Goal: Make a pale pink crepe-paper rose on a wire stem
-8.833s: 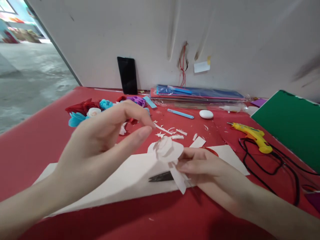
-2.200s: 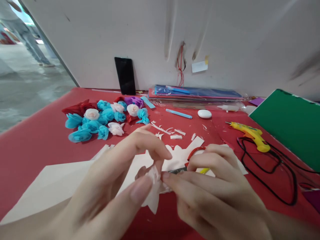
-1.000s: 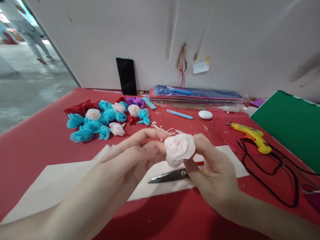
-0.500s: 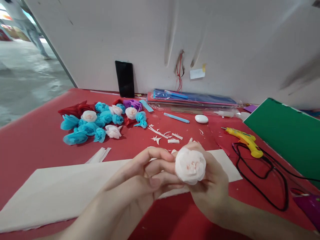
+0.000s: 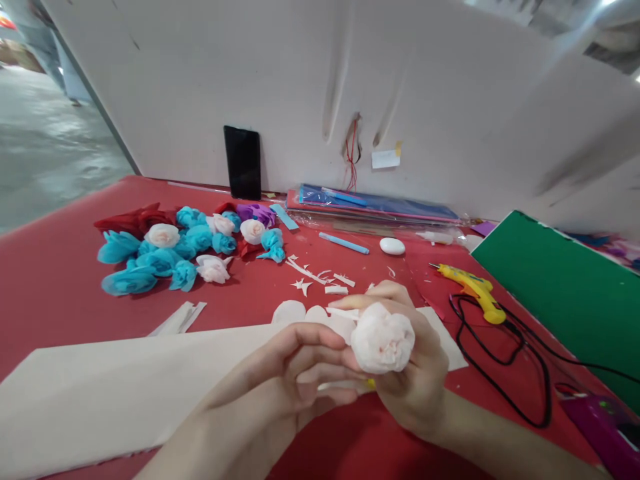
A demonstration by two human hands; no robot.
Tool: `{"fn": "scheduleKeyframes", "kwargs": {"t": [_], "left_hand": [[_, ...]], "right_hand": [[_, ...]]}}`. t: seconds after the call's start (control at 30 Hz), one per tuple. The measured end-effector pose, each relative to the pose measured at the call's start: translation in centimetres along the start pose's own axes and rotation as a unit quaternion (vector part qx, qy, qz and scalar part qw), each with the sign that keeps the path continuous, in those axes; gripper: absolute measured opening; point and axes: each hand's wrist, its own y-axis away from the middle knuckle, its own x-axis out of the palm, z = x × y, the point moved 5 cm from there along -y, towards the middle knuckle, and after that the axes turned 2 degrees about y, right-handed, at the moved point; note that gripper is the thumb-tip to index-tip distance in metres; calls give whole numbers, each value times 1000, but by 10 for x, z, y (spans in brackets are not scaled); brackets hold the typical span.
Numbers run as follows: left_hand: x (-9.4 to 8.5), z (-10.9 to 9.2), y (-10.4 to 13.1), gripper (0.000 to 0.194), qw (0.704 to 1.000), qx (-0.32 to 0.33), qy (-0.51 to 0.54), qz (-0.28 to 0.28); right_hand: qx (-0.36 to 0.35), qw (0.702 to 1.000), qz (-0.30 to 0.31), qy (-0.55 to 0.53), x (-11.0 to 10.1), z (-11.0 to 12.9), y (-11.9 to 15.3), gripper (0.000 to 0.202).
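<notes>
A pale pink paper rose (image 5: 383, 340) faces up between my hands, above a white paper sheet (image 5: 130, 373). My right hand (image 5: 417, 363) is closed around the rose's underside from the right. My left hand (image 5: 300, 373) has its fingertips against the left edge of the flower, fingers slightly bent and spread, palm with nothing in it. Rounded paper petals (image 5: 289, 312) lie just behind my left hand. A bit of yellow shows below the rose; what it is I cannot tell.
Blue, red, purple and pink paper flowers (image 5: 160, 260) lie at the left. A yellow glue gun (image 5: 473, 290) with a black cord and a green board (image 5: 560, 287) are at the right. A phone (image 5: 243, 163) leans on the back wall.
The view has shifted, so the table items appear further left. My left fingers have spread a little at the flower's edge, and the rose has turned slightly. More cut petals show behind my hands.
</notes>
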Motion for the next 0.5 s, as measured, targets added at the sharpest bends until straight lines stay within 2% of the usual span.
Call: {"fn": "scheduleKeyframes", "kwargs": {"t": [0.13, 0.23, 0.3, 0.37, 0.43, 0.5], "left_hand": [[-2, 1, -4, 12, 997, -15, -50, -64], [-3, -13, -4, 9, 985, 13, -132, -108], [-5, -28, -2, 5, 959, 42, -234, -153], [-8, -42, 2, 11, 916, 90, -348, -179], [-13, -45, 7, 15, 868, 152, -443, -163], [-23, -29, 14, 13, 842, 191, -500, -63]], "right_hand": [[-12, 999, 19, -31, 2, -2, 0, 31], [-30, 998, 11, -63, 3, -3, 0, 42], [-4, 996, 10, -94, 4, -7, 0, 38], [57, 991, 10, -123, 7, -12, -1, 28], [127, 982, 2, -143, 11, -16, -2, 20], [180, 970, -4, -161, 15, -18, -4, 17]]}}
